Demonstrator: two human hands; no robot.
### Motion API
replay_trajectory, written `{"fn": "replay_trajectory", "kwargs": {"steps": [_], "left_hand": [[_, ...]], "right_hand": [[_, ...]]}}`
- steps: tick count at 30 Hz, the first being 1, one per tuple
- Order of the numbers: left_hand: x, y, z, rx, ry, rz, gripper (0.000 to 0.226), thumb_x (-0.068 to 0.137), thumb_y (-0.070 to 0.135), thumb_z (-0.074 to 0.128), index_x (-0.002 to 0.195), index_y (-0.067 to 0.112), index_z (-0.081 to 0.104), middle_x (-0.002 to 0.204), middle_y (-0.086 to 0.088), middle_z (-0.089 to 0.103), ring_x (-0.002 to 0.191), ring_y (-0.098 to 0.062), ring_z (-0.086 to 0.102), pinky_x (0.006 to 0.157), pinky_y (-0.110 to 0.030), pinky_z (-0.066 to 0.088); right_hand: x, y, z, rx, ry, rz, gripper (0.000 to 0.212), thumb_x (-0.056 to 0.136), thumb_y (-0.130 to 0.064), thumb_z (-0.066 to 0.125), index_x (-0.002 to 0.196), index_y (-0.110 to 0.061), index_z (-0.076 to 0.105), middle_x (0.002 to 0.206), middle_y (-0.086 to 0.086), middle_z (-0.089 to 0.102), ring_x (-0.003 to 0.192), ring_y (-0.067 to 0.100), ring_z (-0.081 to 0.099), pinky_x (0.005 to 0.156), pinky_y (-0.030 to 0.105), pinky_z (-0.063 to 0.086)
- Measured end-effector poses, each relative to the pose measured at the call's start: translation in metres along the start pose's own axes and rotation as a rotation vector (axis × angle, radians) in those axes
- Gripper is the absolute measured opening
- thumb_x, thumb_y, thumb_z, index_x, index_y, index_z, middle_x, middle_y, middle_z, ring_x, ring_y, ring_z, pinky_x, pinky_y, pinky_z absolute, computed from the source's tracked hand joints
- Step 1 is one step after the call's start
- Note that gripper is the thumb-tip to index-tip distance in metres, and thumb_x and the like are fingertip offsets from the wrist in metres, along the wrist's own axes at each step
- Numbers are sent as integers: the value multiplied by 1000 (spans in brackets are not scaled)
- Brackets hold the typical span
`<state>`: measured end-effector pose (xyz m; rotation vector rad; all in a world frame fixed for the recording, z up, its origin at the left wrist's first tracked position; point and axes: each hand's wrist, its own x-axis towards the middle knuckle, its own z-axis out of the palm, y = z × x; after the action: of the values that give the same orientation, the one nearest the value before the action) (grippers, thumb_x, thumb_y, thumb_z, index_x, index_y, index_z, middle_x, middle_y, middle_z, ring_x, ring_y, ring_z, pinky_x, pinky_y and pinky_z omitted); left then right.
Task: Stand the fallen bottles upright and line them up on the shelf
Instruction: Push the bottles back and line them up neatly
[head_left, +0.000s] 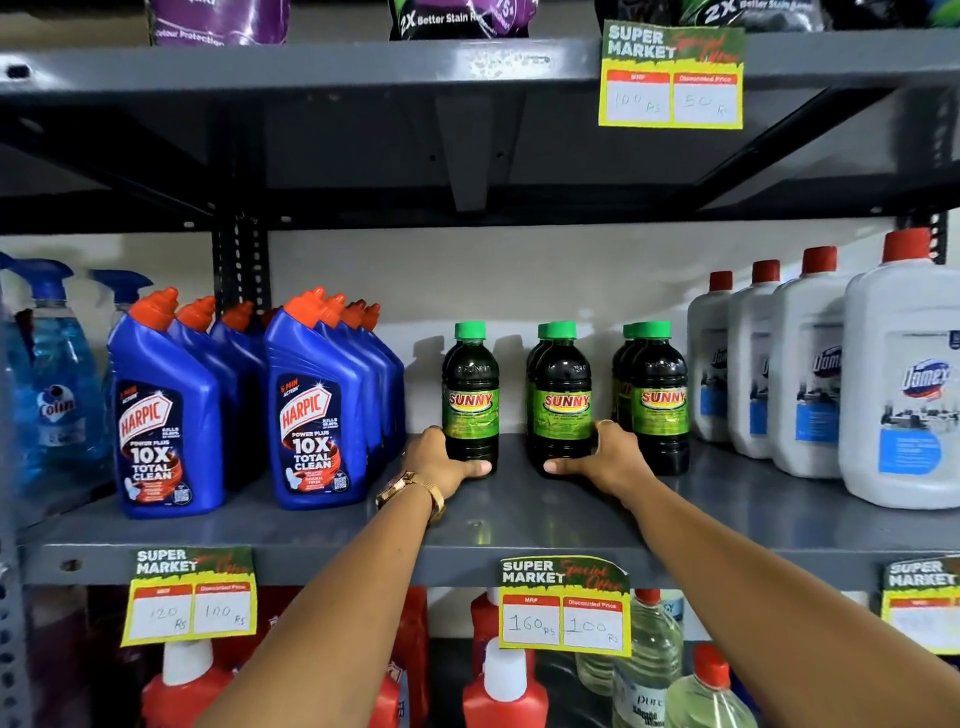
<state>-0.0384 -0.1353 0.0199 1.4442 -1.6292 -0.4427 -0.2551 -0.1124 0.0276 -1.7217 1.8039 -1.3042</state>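
Note:
Dark Sunny bottles with green caps stand upright on the grey shelf (519, 514). My left hand (441, 460) wraps the base of the leftmost Sunny bottle (470, 389), which stands alone. My right hand (605, 457) grips the base of the middle Sunny bottle (563, 395), with another bottle standing right behind it. A third group of Sunny bottles (660, 395) stands upright to the right, behind my right hand. No bottle lies on its side in view.
Blue Harpic bottles (311, 415) stand in rows to the left, with Colin spray bottles (52, 374) beyond. White Domex bottles (904, 389) fill the right side. The upper shelf (467, 67) hangs overhead. Price tags (566, 608) hang on the shelf's front edge.

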Motion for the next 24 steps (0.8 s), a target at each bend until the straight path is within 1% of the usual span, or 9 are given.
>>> {"fn": "replay_trajectory", "kwargs": {"steps": [5, 10, 14, 24], "left_hand": [[-2, 2, 0, 11, -1, -4, 66, 65, 34, 86, 119, 7, 58, 120, -12, 64, 110, -29, 59, 97, -40, 49], [-4, 3, -3, 39, 12, -17, 65, 64, 36, 86, 117, 7, 59, 120, -14, 64, 109, -30, 60, 96, -41, 50], [-5, 4, -4, 39, 11, -30, 65, 65, 35, 86, 117, 6, 58, 120, -14, 62, 109, -30, 59, 96, -41, 50], [-7, 6, -5, 11, 13, -39, 62, 65, 30, 86, 116, 6, 60, 119, -15, 63, 107, -30, 61, 95, -40, 50]], "right_hand": [[1, 0, 2, -17, 2, -2, 81, 60, -31, 91, 126, -1, 54, 126, 18, 61, 117, 33, 58, 100, 39, 48], [1, 1, 3, -60, 8, -27, 76, 64, -33, 88, 124, 0, 54, 124, 19, 61, 115, 33, 58, 96, 36, 49], [-1, -1, 3, -101, -1, -31, 76, 67, -37, 85, 124, 0, 52, 124, 19, 59, 116, 35, 57, 98, 42, 48], [-1, -1, 3, -110, -4, -33, 75, 68, -37, 85, 124, -1, 50, 125, 19, 58, 117, 35, 57, 99, 43, 47]]}}
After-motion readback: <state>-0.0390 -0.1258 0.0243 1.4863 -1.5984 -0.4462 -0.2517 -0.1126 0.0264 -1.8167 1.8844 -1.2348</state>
